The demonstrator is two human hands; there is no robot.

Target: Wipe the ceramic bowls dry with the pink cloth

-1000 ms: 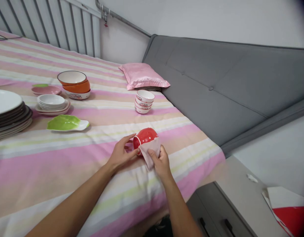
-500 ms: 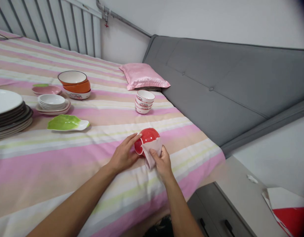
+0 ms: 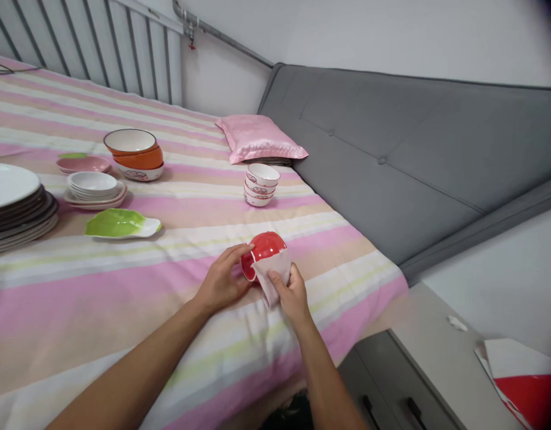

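A glossy red bowl (image 3: 270, 243) is tipped on its side just above or on the striped bedspread, its pale rim turned to the left. My left hand (image 3: 224, 278) grips it by that rim, the thumb side up against the red surface. A pale pink cloth (image 3: 275, 266) lies against the bowl's outside. Pinching the cloth with thumb and fingers, my right hand (image 3: 293, 292) presses it to the bowl; the fingertips under the cloth are hidden. Beyond the bowl stands a stack of small white bowls (image 3: 259, 194) with red patterns.
On the striped bedspread (image 3: 159, 298), left, are a green leaf-shaped dish (image 3: 118, 223), small white dishes (image 3: 94, 184), a pink dish (image 3: 85, 163), orange bowls (image 3: 141, 159) and stacked plates (image 3: 19, 218). A pink pillow (image 3: 261, 137) lies by the grey headboard (image 3: 391, 131); a nightstand (image 3: 391, 373) stands right.
The red bowl, the cloth and my right hand have shifted very slightly left. Both hands keep their hold.
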